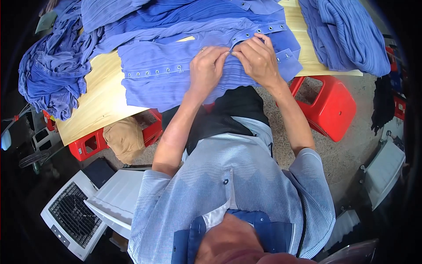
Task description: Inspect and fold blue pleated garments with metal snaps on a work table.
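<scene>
A blue crinkled garment (154,90) lies spread on the table in front of me, its lower edge hanging over the near side. Along its front strip runs a row of round metal fastenings on the left, and more rings show on the strip at the right. My left hand (206,68) pinches the cloth edge with thumb and forefinger. Right beside it, my right hand (258,59) is closed on the same edge, the thumb tips of both hands almost meeting. Whatever small part lies between the fingertips is hidden.
Pale wooden table (103,99) carries a crumpled blue heap (52,75) at left and folded blue garments (347,35) at right. Red plastic stools (336,108) stand under its near edge, one bearing a tan cloth (124,140). A white air cooler (77,215) is lower left.
</scene>
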A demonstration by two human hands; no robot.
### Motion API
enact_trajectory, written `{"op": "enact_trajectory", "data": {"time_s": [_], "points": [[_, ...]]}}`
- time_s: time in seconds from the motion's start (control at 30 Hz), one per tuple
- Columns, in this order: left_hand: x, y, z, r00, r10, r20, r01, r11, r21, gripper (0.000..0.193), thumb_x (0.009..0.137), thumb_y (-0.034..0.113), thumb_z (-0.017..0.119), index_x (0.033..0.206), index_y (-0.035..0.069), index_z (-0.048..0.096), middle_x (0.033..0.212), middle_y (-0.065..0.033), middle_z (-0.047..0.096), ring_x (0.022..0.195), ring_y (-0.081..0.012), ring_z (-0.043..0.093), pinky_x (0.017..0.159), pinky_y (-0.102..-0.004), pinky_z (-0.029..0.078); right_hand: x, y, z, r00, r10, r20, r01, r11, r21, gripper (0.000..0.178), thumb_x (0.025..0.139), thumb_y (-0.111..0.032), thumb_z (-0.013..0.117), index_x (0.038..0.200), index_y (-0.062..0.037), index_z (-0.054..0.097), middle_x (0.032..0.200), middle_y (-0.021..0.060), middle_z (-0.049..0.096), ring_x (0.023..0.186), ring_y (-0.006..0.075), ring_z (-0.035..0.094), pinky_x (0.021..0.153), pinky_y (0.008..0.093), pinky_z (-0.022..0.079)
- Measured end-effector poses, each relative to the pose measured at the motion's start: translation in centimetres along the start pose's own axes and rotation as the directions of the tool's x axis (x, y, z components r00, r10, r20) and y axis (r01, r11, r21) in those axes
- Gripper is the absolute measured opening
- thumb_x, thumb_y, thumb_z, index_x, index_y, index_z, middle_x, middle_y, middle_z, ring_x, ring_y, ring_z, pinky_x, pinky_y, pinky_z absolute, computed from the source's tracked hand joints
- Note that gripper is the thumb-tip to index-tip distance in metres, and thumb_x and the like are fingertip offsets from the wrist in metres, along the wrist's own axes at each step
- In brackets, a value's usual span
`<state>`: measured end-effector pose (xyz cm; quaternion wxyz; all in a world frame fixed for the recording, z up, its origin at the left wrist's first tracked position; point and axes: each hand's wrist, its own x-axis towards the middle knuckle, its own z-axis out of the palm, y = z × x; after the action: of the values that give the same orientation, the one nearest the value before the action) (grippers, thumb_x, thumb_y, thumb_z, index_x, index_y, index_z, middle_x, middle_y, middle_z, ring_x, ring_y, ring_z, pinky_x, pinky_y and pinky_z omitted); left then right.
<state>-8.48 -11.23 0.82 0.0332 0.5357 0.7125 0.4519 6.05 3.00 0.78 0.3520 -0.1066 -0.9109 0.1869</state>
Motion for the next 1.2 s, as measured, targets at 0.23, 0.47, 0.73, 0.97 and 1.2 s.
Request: {"op": "enact_trajectory", "data": {"time_s": [0.23,0.47,0.73,0.97,1.2], "points": [[0.0,0.1,-0.2,0.999,-0.046,0.025,0.046,0.999,0.002,0.010,0.097,0.001,0.079,0.107,0.000,0.082,0.100,-0.0145,0.081,0.091,-0.0330,0.076,0.082,-0.0405,0.058,0.0,-0.4,-0.3,0.999,-0.051,-0.011,0.051,0.998,-0.031,0.010,0.091,-0.009,0.085,0.097,-0.0080,0.077,0.093,0.0036,0.073,0.090,0.0232,0.071,0.107,0.0476,0.050],[0.1,0.0,-0.2,0.996,0.059,0.059,-0.059,0.998,0.000,0.011,0.099,0.001,0.074,0.108,0.001,0.080,0.103,-0.0141,0.079,0.095,-0.0346,0.074,0.085,-0.0421,0.058,0.2,-0.1,-0.5,0.992,-0.122,-0.011,0.121,0.989,-0.081,0.012,0.090,-0.008,0.086,0.097,-0.0076,0.076,0.093,0.0035,0.073,0.090,0.0228,0.071,0.107,0.0470,0.051],[0.0,-0.1,-0.2,0.998,-0.026,0.050,0.025,1.000,0.007,0.010,0.099,0.000,0.073,0.107,0.001,0.079,0.103,-0.0130,0.079,0.095,-0.0339,0.073,0.085,-0.0425,0.057,0.1,0.5,-0.6,0.995,-0.096,0.026,0.095,0.995,0.037,0.009,0.091,-0.010,0.083,0.095,-0.0076,0.076,0.092,0.0041,0.074,0.092,0.0249,0.072,0.103,0.0465,0.053],[-0.1,-0.2,-0.2,0.999,-0.001,0.046,0.002,1.000,-0.015,0.010,0.099,0.001,0.073,0.108,0.001,0.079,0.101,-0.0134,0.078,0.093,-0.0347,0.073,0.085,-0.0433,0.057,0.5,0.4,-0.4,0.997,-0.066,0.032,0.065,0.997,0.048,0.011,0.091,-0.011,0.085,0.095,-0.0067,0.076,0.092,0.0046,0.074,0.091,0.0255,0.072,0.103,0.0456,0.053],[-0.1,1.5,-1.7,0.987,0.050,0.153,-0.053,0.998,0.016,0.015,0.097,0.001,0.074,0.111,0.004,0.080,0.114,-0.0130,0.076,0.103,-0.0351,0.071,0.088,-0.0444,0.057,0.0,0.4,-1.3,0.972,-0.233,-0.008,0.231,0.969,-0.082,0.014,0.090,-0.007,0.077,0.104,-0.0062,0.077,0.098,0.0060,0.073,0.094,0.0254,0.072,0.100,0.0431,0.055]]}}
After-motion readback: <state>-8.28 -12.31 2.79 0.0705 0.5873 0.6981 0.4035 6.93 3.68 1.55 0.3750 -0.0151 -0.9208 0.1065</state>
